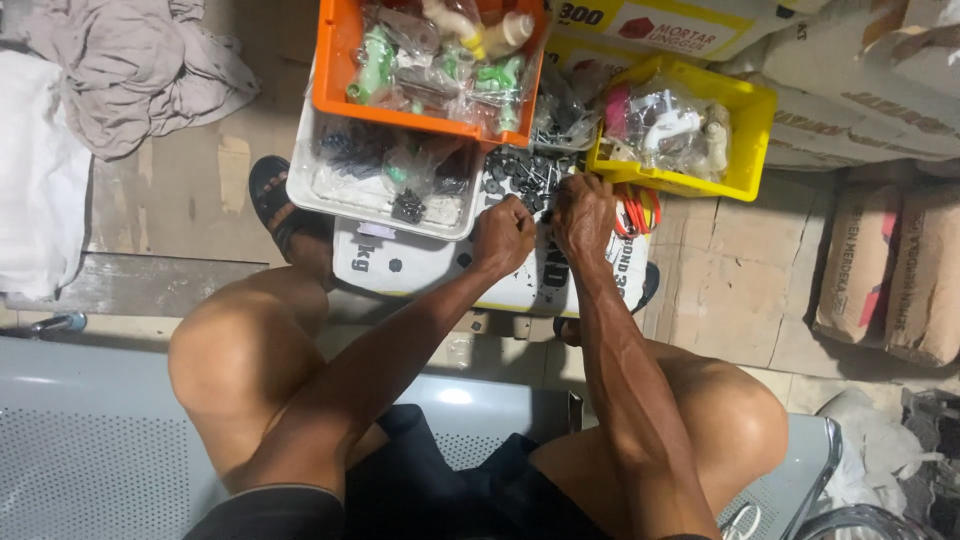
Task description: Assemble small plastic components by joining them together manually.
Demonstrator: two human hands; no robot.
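Person sits on a grey perforated metal bench (90,450), knees apart, leaning forward so both hands reach the floor-level pile.

Left hand (503,236) is curled into a loose fist, knuckles up; fingertips hidden, so I can't tell what it pinches, if anything. Right hand (584,212) sits just beside it, fingers bent down into the small black parts (520,175), apparently picking at them; what it has hold of is hidden too.

The black parts lie loose right at the fingertips, spread on a white sack (440,268) that serves as a work surface, within easy reach.

Beyond the left hand: white tray (310,190) of bagged parts, orange crate (335,90) of bagged green and white fittings stacked on it. Beyond the right hand: yellow bin (750,150) with white plastic fittings. Sorted by container.

Floor is worn tile. Cement sacks (890,275) are well off to the right, crumpled cloth (130,70) far left, sandalled foot (275,205) beside the tray.
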